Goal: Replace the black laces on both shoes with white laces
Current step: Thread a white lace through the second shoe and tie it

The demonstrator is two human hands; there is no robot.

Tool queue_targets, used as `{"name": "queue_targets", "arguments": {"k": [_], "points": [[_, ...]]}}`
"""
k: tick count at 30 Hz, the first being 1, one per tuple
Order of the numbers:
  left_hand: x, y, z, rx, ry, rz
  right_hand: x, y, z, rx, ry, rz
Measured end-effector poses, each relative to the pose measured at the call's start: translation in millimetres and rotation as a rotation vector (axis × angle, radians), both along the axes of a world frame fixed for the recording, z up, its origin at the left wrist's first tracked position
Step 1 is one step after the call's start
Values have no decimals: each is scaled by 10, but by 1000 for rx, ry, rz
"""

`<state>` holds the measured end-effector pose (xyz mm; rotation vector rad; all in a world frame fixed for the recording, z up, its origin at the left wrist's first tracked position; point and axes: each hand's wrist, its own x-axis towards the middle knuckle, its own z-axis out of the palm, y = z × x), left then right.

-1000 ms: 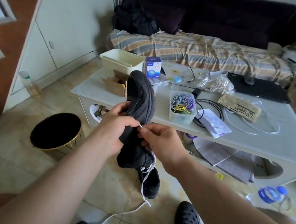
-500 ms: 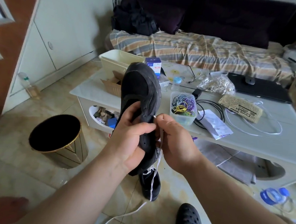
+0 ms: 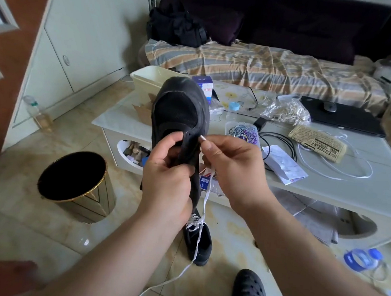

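I hold a black shoe [image 3: 181,110] up in front of me, toe pointing away. My left hand [image 3: 167,176] grips its side near the eyelets, thumb on the tongue area. My right hand [image 3: 230,164] pinches the tip of a white lace [image 3: 203,204] right at an eyelet on the shoe's right edge. The lace hangs down and trails across the floor. The second black shoe [image 3: 198,242] stands on the floor below, with white lacing showing at its top. Another white lace [image 3: 334,173] lies looped on the table.
A low white table [image 3: 349,188] holds a tub of coloured bands [image 3: 243,132], cables, papers, a blue-white box [image 3: 204,86] and a cream bin [image 3: 153,80]. A black-and-gold waste bin [image 3: 76,183] stands at left. A black clog [image 3: 249,292] and a water bottle [image 3: 362,261] lie on the floor.
The shoe has been lifted and turned so its toe points away. My right hand brought the lace tip up to an eyelet on the shoe's right edge.
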<state>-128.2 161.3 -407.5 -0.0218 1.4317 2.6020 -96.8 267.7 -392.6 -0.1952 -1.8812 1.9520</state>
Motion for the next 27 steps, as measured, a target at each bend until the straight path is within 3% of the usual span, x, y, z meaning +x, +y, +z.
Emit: {"name": "queue_targets", "arguments": {"k": [4,8,13,20,23,27], "points": [[-14,13,-42,-38,-11,19,-80,-17,-6,187,-57,-168],[-12,32,40,24,-19,29,-112,23,-11,414,-146,-93],[-88,-2,32,17,11,70,-82,50,1,482,-224,-15],[-97,4,12,-116,112,143,-93,77,15,684,-116,-61],[-81,11,-8,-134,158,121,-93,46,29,574,-136,-112],[-70,26,-21,-172,176,125,-97,-8,97,113,-69,-92]]}}
